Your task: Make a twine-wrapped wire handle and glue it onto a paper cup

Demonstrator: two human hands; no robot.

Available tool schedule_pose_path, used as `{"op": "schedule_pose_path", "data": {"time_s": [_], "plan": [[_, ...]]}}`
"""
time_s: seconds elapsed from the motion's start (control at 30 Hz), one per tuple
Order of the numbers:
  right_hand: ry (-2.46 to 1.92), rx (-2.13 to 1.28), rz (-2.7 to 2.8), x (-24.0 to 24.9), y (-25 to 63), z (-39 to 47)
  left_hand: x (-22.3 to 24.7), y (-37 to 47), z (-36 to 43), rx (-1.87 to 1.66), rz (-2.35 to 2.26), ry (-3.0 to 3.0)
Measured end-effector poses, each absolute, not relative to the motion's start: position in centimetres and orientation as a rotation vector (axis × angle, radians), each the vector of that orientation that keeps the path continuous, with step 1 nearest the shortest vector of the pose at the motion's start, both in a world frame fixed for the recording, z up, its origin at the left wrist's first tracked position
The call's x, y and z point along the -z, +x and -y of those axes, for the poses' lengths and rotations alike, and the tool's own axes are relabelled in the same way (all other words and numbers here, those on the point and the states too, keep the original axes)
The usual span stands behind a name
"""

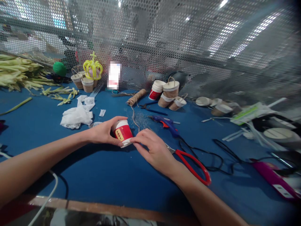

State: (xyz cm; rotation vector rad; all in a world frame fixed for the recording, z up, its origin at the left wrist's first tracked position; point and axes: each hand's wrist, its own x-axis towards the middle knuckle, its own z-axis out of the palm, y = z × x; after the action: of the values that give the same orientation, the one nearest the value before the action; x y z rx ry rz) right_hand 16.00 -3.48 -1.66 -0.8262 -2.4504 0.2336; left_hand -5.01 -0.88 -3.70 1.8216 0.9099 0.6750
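A red and white paper cup (pixel 124 132) lies tilted on its side above the blue table, with my left hand (pixel 104 132) wrapped round it, thumb below and fingers above. My right hand (pixel 150 146) pinches at the cup's right end; twine (pixel 134 117) runs from a brown spool (pixel 136 96) down to these fingers. Just beyond my right hand is a blue glue gun (pixel 168 124). Red-handled scissors (pixel 194 166) lie partly under my right hand and forearm.
Twine-wrapped cups (pixel 171 89) and black pliers (pixel 155 109) stand and lie behind. White crumpled plastic (pixel 77 117) is at the left, a yellow crown (pixel 93 70) at the back left. Black cable and a purple power strip (pixel 274 179) lie right. Perforated metal (pixel 141 40) rises behind.
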Motion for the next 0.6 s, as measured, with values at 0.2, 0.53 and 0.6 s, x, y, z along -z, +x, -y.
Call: {"op": "schedule_pose_path", "data": {"time_s": [0.2, 0.53, 0.6], "plan": [[-0.799, -0.293, 2.429, 1.47, 16.08, 3.55, 3.59, -5.07, 0.94, -0.662, -0.901, 1.81], [-0.778, -0.346, 2.306, 1.78, 15.9, 3.57, 3.38, -5.1, 0.91, -0.636, -0.882, 1.837], [-0.803, -0.322, 2.303, 1.92, 15.81, 3.56, 3.36, -5.13, 0.88, -0.629, -0.868, 1.847]]}}
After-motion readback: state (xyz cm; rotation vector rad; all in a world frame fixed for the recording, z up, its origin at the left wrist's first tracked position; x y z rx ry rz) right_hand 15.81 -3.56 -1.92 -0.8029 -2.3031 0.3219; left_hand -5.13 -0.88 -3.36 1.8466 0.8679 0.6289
